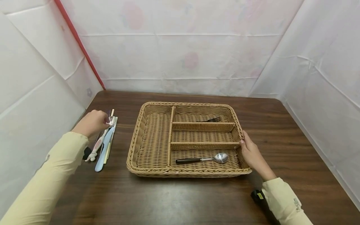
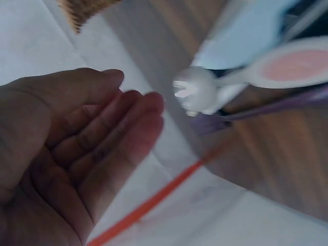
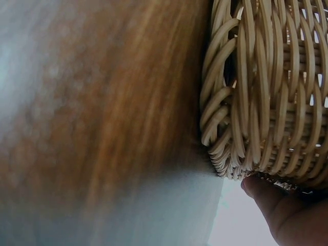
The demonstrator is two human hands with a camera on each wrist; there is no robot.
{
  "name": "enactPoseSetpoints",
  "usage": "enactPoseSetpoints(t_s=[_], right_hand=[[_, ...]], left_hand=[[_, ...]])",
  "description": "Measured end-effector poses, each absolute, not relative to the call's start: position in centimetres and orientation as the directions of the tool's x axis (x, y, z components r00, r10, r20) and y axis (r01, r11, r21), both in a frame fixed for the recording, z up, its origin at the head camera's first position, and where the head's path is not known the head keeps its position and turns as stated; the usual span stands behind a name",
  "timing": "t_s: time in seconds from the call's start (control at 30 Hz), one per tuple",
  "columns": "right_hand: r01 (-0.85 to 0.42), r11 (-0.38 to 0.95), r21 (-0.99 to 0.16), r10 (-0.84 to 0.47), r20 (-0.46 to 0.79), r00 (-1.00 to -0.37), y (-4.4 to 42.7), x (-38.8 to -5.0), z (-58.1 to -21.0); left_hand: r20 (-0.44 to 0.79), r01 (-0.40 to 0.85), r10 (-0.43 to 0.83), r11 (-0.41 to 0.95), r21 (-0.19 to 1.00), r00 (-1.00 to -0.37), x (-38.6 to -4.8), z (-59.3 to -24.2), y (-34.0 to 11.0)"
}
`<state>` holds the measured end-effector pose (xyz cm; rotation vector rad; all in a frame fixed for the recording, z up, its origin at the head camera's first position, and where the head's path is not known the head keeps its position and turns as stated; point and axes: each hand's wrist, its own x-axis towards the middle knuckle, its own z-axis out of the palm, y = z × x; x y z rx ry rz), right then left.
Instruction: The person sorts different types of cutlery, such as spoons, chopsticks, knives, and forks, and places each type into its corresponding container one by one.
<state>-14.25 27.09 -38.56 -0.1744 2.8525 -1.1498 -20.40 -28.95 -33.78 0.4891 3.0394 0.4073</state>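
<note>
Pale sheeting (image 1: 182,47) is hung around a dark wooden table (image 1: 174,200), at whose middle a wicker basket (image 1: 154,140) is placed, its right rim gripped by the right hand (image 1: 251,152). Beside a pink-and-white spoon (image 1: 98,144), laid with other cutlery (image 1: 102,157) left of the basket, the left hand (image 1: 94,122) is held empty, its fingers loosely bent.

Right hand (image 3: 294,218) against a woven wicker basket (image 3: 261,92)
At four o'clock, the hand touches the basket's edge; the wickerwork stands at two, a blurred wood-grain tabletop (image 3: 102,107) at nine.
</note>
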Motion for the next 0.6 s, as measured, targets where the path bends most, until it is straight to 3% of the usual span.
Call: enactPoseSetpoints(t_s=[0.3, 0.6], right_hand=[[-0.084, 0.714, -0.695, -0.127, -0.01, -0.992, 27.0, -14.1, -38.6], [-0.104, 0.717, -0.689, -0.137, 0.007, -0.991, 27.0, -14.2, -38.5]], left_hand=[[-0.196, 0.101, 0.163, 0.951, 0.294, -0.967, -18.6, -36.5, -31.2], [-0.251, 0.075, 0.157, 0.949, 0.307, -0.955, -18.0, -37.2, -31.3]])
